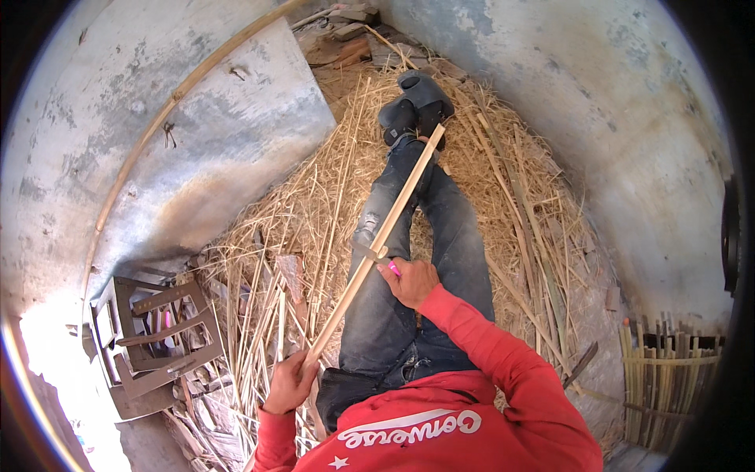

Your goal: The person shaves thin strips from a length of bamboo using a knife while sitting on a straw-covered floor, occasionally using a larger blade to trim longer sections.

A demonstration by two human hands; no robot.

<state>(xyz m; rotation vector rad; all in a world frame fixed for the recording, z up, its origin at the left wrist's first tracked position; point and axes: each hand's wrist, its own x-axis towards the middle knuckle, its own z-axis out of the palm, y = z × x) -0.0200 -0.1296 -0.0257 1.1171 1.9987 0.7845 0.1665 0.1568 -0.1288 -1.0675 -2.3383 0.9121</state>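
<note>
From here I see the left hand [289, 383] clenched round the near end of a long, pale, split bamboo strip [383, 236], which runs up and away across my lap and ends beside the black shoes [417, 110] at the far end of the outstretched legs in dark grey jeans [456, 252]. The right hand [410, 282] sits partway along that strip, its fingers [391, 271] closed on something with a bright pink handle [394, 268] — a flat grey blade [368, 252] lies crosswise against the bamboo just beside it, though I cannot tell for certain how blade and handle join. Both sleeves are red. The legs rest on the floor over a thick bed of loose straw-coloured shavings and thin bamboo slivers [314, 204], which spreads from the middle of the floor toward the far wall. At the floor's left edge stands a grey, worn frame of flat slats [157, 338], half in bright light. A long curved bamboo pole [169, 106] leans along the stained concrete wall on the left. At the floor's right edge, low down, stands a bundle of upright green-yellow bamboo slats [664, 370] — well apart from both hands.
</note>
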